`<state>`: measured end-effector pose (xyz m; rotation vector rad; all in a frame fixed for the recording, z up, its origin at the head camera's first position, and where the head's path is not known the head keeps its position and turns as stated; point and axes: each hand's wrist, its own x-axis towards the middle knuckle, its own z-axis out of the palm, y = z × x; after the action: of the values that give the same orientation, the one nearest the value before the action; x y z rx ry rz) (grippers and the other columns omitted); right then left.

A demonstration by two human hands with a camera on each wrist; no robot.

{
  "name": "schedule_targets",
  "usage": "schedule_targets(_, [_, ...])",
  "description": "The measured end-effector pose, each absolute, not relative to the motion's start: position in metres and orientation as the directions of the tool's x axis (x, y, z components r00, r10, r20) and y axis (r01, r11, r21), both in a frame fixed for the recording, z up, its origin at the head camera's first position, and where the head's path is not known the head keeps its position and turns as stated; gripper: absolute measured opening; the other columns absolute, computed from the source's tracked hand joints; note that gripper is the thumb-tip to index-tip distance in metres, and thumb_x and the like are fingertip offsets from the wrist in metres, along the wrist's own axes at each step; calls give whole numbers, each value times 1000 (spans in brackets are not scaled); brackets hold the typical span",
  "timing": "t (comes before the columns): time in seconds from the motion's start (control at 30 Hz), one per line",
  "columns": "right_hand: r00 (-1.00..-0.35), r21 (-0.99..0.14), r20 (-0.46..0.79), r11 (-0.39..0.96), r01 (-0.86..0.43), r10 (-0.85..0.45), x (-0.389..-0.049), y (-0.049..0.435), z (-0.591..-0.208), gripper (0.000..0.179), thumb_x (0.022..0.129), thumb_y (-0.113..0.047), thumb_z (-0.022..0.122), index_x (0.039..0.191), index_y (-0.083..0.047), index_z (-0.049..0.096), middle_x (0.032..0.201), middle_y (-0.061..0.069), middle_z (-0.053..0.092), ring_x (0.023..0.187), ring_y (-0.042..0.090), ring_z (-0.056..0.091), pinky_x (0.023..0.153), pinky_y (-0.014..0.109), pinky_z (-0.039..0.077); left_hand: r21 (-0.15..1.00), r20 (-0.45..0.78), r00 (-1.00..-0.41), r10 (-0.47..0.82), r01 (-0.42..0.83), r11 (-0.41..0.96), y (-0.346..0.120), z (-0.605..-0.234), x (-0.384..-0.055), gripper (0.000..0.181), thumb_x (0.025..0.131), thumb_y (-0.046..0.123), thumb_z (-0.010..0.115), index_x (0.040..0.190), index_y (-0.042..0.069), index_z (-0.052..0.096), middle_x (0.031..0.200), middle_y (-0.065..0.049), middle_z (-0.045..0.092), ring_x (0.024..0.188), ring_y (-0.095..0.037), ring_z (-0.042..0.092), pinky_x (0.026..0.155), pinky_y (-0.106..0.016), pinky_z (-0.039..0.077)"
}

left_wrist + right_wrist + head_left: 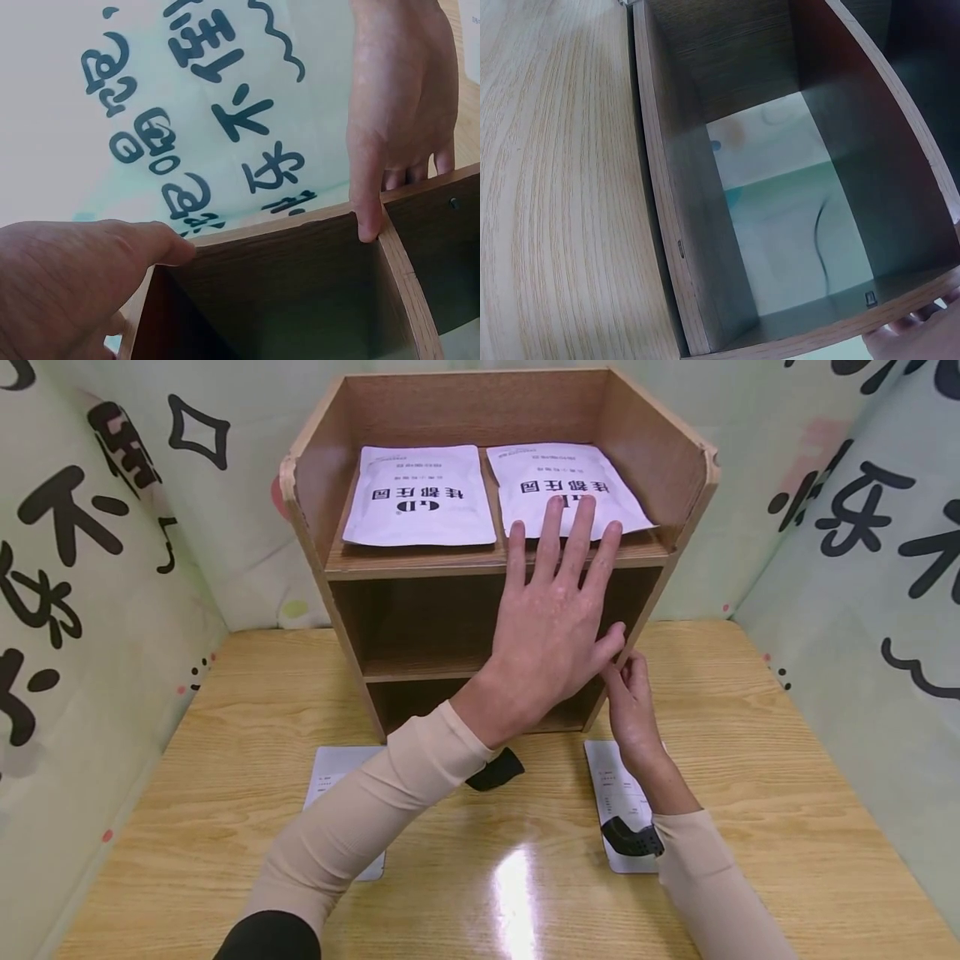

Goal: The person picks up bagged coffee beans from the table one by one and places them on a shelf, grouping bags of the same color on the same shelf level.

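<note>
A brown wooden shelf unit (420, 573) stands on the table. Two white pouches with black print, a left one (420, 485) and a right one (555, 468), lie side by side on its top. My left hand (551, 618) stretches across the unit's front, fingers straight and spread, overlapping the right pouch in the head view. Its thumb touches the right side panel's edge (270, 225). Lower down, my right hand (636, 714) grips that same panel, thumb inside and fingers outside. In the right wrist view, fingers (922, 334) show at the panel's edge.
On the wooden table (247, 735), one white packet (322, 768) lies partly under the left forearm. Another printed white packet (615, 785) is by the right wrist. Printed cloth walls (90, 610) surround the table on three sides. Open compartments (420, 627) sit below the top shelf.
</note>
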<state>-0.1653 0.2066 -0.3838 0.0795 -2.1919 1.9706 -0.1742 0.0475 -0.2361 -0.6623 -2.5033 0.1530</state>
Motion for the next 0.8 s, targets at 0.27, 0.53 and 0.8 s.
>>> schedule_targets(0.27, [-980,-979,179,115,-169,84,-166,207,-384,52,110,-39,40,151,-12,24,147,8,32,137,21,30,117,47,23,-236,474,-737,482,421,876,48,-235,-175,89,97,64,43,165,15,13,169,-17,3,153,-38,0,119,-60,0])
schedule_targets(0.53, [-977,-976,196,112,-187,80,-166,207,-385,49,111,-35,38,150,-9,25,145,8,33,137,21,31,115,46,25,-239,471,-739,481,418,876,47,-236,-176,90,97,63,43,165,14,11,169,-16,2,153,-38,-2,119,-59,-1])
schedule_targets(0.8, [-980,-978,181,120,-170,88,-166,205,-383,52,111,-37,38,151,-9,22,149,10,30,140,23,30,117,48,23,-228,553,-657,513,472,851,37,-237,-171,83,98,56,44,164,11,18,168,-17,10,153,-37,3,119,-59,-4])
